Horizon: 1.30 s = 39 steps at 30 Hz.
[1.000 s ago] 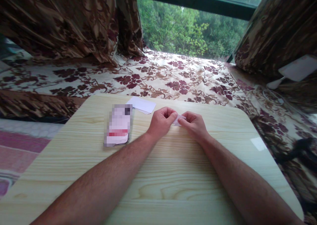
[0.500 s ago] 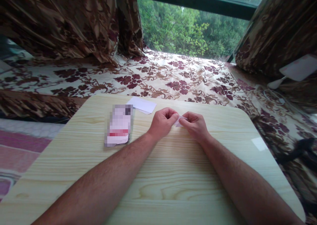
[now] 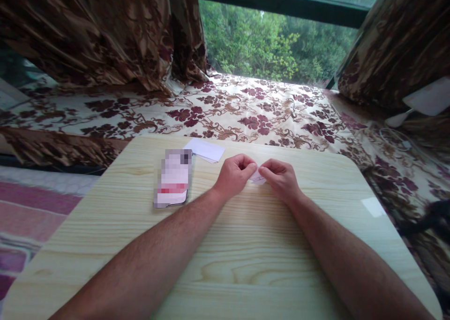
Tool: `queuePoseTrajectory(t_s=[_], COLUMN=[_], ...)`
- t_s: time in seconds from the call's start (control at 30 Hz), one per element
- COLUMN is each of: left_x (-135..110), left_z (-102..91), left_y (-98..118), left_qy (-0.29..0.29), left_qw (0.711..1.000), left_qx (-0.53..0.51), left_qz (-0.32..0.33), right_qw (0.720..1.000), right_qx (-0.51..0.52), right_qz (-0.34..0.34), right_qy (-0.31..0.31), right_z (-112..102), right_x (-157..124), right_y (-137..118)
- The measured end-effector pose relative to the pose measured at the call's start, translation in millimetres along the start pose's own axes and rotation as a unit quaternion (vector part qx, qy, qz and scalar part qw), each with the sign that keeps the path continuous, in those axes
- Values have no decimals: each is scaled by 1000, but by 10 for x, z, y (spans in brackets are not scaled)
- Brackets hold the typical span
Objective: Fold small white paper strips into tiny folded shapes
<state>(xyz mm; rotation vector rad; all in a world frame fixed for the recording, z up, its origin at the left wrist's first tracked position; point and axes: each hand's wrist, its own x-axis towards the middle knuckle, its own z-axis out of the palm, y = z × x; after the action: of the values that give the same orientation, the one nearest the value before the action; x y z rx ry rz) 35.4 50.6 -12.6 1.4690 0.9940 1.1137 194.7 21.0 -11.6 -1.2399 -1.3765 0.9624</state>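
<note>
A small piece of white paper (image 3: 258, 178) with crease-like lines is pinched between my two hands over the far middle of the table. My left hand (image 3: 234, 172) is closed, thumb against the fingers at the paper's left side. My right hand (image 3: 280, 176) closes on its right side in the same way. Part of the paper is hidden behind the fingertips, so its full shape does not show. To the left of my hands lies a small stack of white paper sheets (image 3: 207, 150). A phone-like object (image 3: 173, 177), blurred by pixelation, rests beside the stack.
The light wood-grain table (image 3: 242, 245) has rounded corners. Beyond it, a ledge with a floral cloth (image 3: 256, 106) runs below the window, between patterned curtains (image 3: 116, 34). A white lamp-like object (image 3: 427, 97) with a cable stands at the right.
My fingertips have shifted on the small paper; more of its lower part, with lines on it, shows below them now. The whole view has moved slightly.
</note>
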Motion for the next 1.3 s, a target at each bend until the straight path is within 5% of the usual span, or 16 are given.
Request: queuePoseTrajectory(t_s=[0.9,1.3], left_x=[19,19], left_z=[-14,15], left_y=[36,13], left_qy=[48,7], left_qw=[999,999], left_qx=[-23,-50], left_qz=[-12,-5], right_qw=[995,997], right_qx=[55,78], right_qz=[31,4], right_qy=[-74,14], right_z=[-9,-26], right_x=[34,80], right_y=[-23,40])
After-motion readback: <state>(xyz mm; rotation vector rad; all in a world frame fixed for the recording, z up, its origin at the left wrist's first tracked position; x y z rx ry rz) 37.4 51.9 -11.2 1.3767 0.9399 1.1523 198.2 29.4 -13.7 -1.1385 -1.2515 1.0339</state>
